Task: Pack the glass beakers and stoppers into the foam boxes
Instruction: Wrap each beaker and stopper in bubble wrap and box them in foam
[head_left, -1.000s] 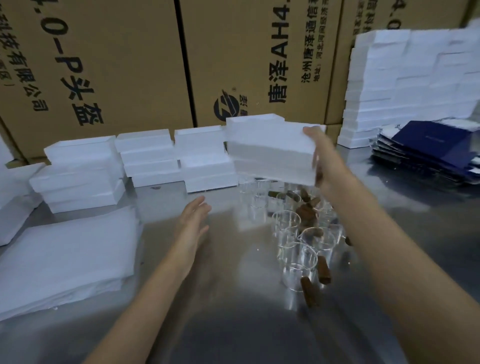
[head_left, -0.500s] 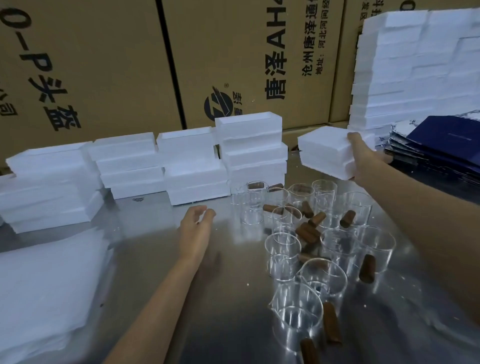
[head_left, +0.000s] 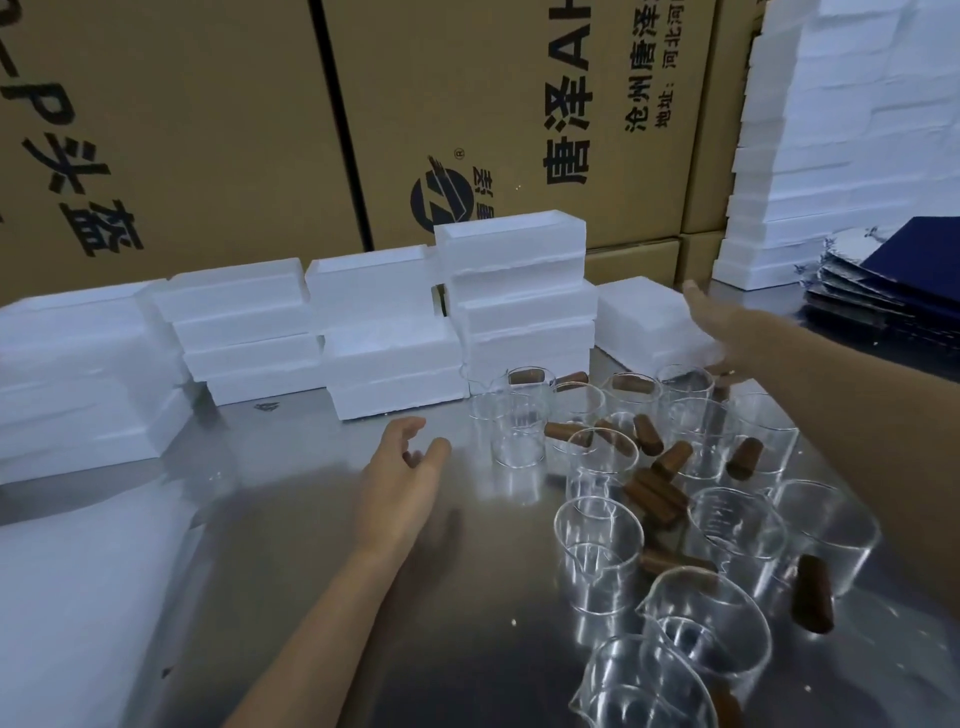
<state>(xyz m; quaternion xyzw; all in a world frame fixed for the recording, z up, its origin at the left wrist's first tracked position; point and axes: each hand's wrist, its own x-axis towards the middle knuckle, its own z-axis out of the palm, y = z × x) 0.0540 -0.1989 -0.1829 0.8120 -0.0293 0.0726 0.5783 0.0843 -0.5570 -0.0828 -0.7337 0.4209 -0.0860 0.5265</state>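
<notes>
Behind the beakers (head_left: 597, 551), foam box (head_left: 644, 322) now set down, right hand (head_left: 727, 332) seemingly released

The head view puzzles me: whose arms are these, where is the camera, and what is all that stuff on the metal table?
No machine here: a person wears a camera on the head, looking down at their own bare arms. The right hand is open, fingers straight, at a foam box lying on the steel table. The left hand hovers loosely curled, holding nothing. Clear glass beakers stand clustered near the right arm, with brown stoppers lying among them. More foam boxes are stacked along the back, before large cartons.
</notes>
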